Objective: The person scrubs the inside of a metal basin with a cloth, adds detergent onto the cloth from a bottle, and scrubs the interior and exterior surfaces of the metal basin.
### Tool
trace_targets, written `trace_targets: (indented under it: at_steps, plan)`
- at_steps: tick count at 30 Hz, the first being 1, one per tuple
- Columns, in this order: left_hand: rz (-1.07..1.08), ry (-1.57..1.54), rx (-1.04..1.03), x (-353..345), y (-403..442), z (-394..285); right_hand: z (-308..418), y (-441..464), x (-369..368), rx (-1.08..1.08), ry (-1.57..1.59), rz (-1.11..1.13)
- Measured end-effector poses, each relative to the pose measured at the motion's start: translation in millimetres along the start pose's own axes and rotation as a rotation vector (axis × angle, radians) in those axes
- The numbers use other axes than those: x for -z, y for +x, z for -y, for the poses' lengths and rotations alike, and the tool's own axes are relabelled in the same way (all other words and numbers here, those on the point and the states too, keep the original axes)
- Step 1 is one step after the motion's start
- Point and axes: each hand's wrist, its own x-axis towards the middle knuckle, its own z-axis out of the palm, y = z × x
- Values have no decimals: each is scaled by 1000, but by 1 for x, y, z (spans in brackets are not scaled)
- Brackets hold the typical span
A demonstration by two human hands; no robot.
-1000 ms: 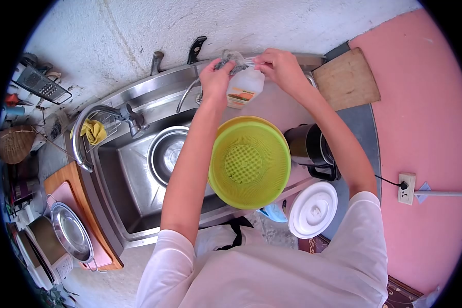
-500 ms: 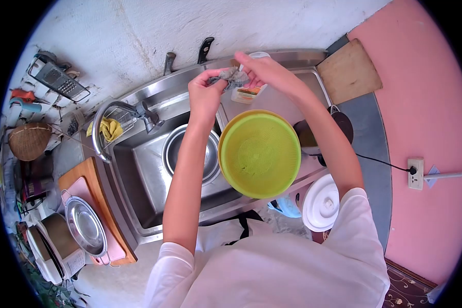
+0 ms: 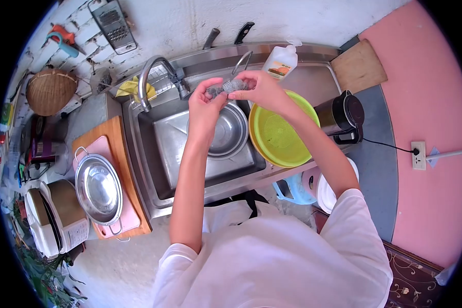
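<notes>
"What's closest to you on the feed?"

"I've got white sleeves (image 3: 349,218) first, then bare forearms (image 3: 189,179) reaching out over the sink (image 3: 165,146)."

"And the fingers?"

"Nearly closed, both sets. I see the left hand (image 3: 204,105) curled around one end of a grey scrubber (image 3: 228,88), thumb against it, and the right hand (image 3: 266,91) pinching the other end. The fingertips behind it I can't make out."

"Where is the scrubber, exactly?"

"Between the two hands, raised above the sink, by the far edge of the metal bowl (image 3: 230,134) in my view. How high, I can't tell."

"Further out?"

"Right of the bowl, a green strainer (image 3: 278,128), with a black jug (image 3: 334,114) just beside it. Past those I have a white bottle (image 3: 280,62), then a black-handled knife (image 3: 244,33) against the wall (image 3: 303,23)."
</notes>
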Motion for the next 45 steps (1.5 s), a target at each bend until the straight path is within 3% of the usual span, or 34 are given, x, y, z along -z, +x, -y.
trace_targets:
  at_steps: [2, 4, 5, 10, 12, 14, 15, 17, 22, 24, 28, 30, 35, 40, 42, 43, 45]
  plan:
    - [5, -73, 14, 17, -14, -1, 1, -9, -24, -4, -20, -8]
    - [-24, -218, 9, 33, -23, 7, -12, -13, -49, 22, 293, -61]
    - [-17, -226, 41, 45, -27, 15, -20, -15, -57, 19, 178, -82]
    - [-83, -118, 208, 104, -51, 66, -64, -47, -108, -106, 225, -125]
    - [-139, 231, 376, 150, -54, 121, -82, -63, -123, -197, 466, -91]
    - [-234, 367, 536, 190, -54, 181, -99, -75, -139, -248, 552, -88]
    - [-241, 370, 549, 204, -54, 209, -109, -80, -146, -318, 619, -123]
    - [-336, 829, 340, 219, -48, 248, -134, -89, -160, -432, 676, -203]
    - [-414, 1196, 383, 168, 7, 249, -169, -98, -175, -618, 646, -281]
    - [-467, 1369, 561, 156, 30, 259, -179, -105, -179, -606, 625, -234]
    - [-374, 1389, 664, 167, 54, 298, -196, -116, -178, -622, 666, -225]
    - [-375, 1437, 600, 175, 53, 309, -203, -122, -174, -644, 694, -234]
    - [-309, 1441, 666, 180, 59, 314, -207, -118, -158, -746, 640, -136]
    - [-311, 1476, 655, 183, 62, 312, -218, -112, -157, -662, 607, -131]
    - [-343, 1550, 558, 175, 61, 297, -219, -109, -163, -636, 645, -141]
    - [-305, 1619, 367, 171, 58, 290, -218, -109, -165, -647, 671, -128]
    - [-230, 1559, 430, 158, 62, 262, -221, -108, -167, -631, 624, -89]
